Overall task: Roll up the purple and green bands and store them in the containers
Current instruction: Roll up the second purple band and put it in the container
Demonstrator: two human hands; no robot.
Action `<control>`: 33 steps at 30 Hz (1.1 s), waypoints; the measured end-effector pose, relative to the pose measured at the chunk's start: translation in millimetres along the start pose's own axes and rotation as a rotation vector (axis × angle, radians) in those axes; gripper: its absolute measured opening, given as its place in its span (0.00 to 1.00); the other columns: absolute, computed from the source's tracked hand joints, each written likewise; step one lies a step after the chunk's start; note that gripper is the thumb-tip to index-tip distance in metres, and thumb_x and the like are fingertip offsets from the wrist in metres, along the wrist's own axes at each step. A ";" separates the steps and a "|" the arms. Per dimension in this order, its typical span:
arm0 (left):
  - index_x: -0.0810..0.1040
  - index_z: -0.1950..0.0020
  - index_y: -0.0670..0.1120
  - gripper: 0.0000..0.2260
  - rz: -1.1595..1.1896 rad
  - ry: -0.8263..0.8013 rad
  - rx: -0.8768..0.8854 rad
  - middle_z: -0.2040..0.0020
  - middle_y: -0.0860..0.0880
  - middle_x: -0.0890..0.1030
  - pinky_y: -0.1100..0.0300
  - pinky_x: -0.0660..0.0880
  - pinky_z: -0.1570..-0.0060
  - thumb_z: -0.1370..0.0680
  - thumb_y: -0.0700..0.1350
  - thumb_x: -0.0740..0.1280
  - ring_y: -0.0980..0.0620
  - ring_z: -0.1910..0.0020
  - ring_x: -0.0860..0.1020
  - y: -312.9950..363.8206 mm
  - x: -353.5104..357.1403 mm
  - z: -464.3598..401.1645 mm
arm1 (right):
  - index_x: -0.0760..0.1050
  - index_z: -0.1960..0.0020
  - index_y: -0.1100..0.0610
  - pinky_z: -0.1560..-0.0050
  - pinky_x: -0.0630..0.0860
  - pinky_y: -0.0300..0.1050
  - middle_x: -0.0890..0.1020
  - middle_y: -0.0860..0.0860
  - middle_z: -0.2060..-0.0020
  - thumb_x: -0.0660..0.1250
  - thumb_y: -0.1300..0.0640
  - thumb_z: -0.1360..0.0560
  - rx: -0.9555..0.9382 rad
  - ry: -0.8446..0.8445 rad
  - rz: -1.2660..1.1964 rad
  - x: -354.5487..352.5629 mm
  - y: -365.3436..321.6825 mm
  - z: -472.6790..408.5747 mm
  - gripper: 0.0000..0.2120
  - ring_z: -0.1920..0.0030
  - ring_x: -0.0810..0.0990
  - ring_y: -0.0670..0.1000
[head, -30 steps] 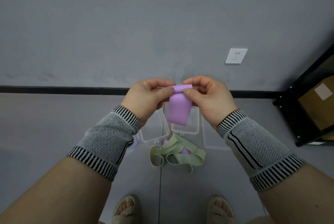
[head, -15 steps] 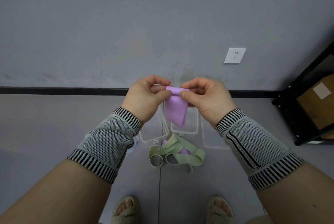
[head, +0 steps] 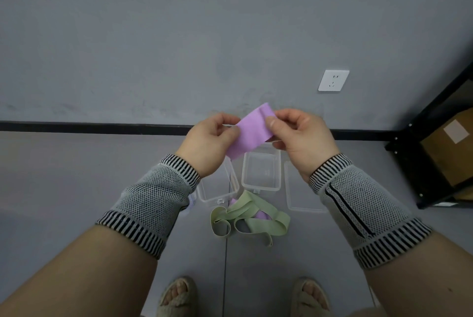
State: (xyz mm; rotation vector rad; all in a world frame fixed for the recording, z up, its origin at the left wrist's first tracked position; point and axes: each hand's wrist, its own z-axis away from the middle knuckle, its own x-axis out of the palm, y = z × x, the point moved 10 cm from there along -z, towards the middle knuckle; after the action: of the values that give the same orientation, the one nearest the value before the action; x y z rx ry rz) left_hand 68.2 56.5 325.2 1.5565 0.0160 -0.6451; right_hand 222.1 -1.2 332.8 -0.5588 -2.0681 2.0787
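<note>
A purple band (head: 252,132) is held flat and tilted between both hands at chest height. My left hand (head: 208,142) pinches its lower left edge and my right hand (head: 299,135) pinches its upper right end with thumb on top. On the floor below lie tangled green bands (head: 252,219) with another purple band (head: 263,215) partly hidden under them. Behind the pile stand two clear plastic containers, the left container (head: 221,190) partly hidden by my left wrist and the middle container (head: 261,172) in plain sight.
A clear lid (head: 298,194) lies flat on the floor right of the containers. A black shelf frame (head: 419,163) with a cardboard box (head: 453,145) stands at the right. A white wall socket (head: 333,80) sits on the grey wall. My feet in slippers show at the bottom.
The purple band hung down vertically from both hands; now it is turned to a slant, its right end lifted by my right hand and its lower part by my left palm.
</note>
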 end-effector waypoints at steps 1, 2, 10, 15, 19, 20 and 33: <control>0.77 0.43 0.48 0.08 0.005 0.003 -0.011 0.55 0.45 0.81 0.70 0.72 0.59 0.22 0.43 0.64 0.53 0.57 0.76 -2.3 -1.7 -1.1 | 0.77 0.56 0.52 0.63 0.75 0.37 0.81 0.48 0.66 0.66 0.59 0.24 0.025 0.027 -0.040 -3.6 2.8 -0.7 0.04 0.68 0.79 0.42; 0.77 0.43 0.48 0.09 0.010 0.005 -0.023 0.54 0.44 0.81 0.66 0.73 0.55 0.22 0.43 0.65 0.52 0.57 0.77 -4.4 -3.2 -2.1 | 0.77 0.56 0.53 0.62 0.75 0.38 0.81 0.48 0.66 0.66 0.59 0.23 0.043 0.050 -0.074 -6.6 5.1 -1.2 0.04 0.68 0.79 0.42; 0.76 0.43 0.45 0.13 0.222 0.067 -0.165 0.63 0.49 0.82 0.57 0.78 0.59 0.26 0.37 0.69 0.57 0.68 0.80 -24.5 -12.0 -4.7 | 0.76 0.51 0.55 0.64 0.75 0.37 0.83 0.51 0.61 0.64 0.57 0.22 0.102 0.163 -0.217 -21.2 13.7 -1.9 0.03 0.64 0.83 0.46; 0.77 0.50 0.50 0.10 0.339 0.123 -0.206 0.66 0.51 0.82 0.53 0.72 0.59 0.27 0.37 0.70 0.50 0.65 0.74 -30.8 -20.0 -6.1 | 0.77 0.53 0.54 0.63 0.75 0.39 0.82 0.50 0.62 0.63 0.57 0.22 0.141 0.173 -0.238 -22.1 16.8 -1.0 0.04 0.64 0.82 0.46; 0.77 0.49 0.47 0.10 0.375 0.198 -0.138 0.72 0.55 0.79 0.64 0.69 0.71 0.26 0.34 0.68 0.56 0.73 0.73 -25.2 -36.9 -8.0 | 0.75 0.55 0.55 0.62 0.76 0.43 0.82 0.52 0.63 0.62 0.57 0.21 0.247 0.126 -0.406 -18.3 24.1 -0.8 0.05 0.64 0.81 0.49; 0.77 0.50 0.46 0.10 0.400 0.216 -0.121 0.73 0.55 0.79 0.66 0.68 0.73 0.26 0.33 0.67 0.58 0.74 0.74 -23.6 -41.5 -7.7 | 0.74 0.55 0.56 0.62 0.76 0.43 0.81 0.52 0.64 0.62 0.57 0.21 0.267 0.113 -0.447 -17.6 25.1 -0.6 0.05 0.65 0.81 0.50; 0.72 0.41 0.50 0.16 0.330 0.072 -0.025 0.57 0.49 0.82 0.55 0.80 0.54 0.25 0.37 0.68 0.51 0.59 0.80 -4.5 -15.8 -0.5 | 0.75 0.59 0.56 0.63 0.75 0.40 0.82 0.50 0.66 0.63 0.58 0.22 0.252 0.111 -0.390 -14.2 26.5 0.9 0.07 0.67 0.80 0.47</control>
State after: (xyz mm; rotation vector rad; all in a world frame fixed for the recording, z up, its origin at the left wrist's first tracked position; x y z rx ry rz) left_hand 53.5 63.3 327.5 1.5136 -0.1745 -0.3275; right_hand 238.8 -8.2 308.7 -0.2057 -1.6595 1.9807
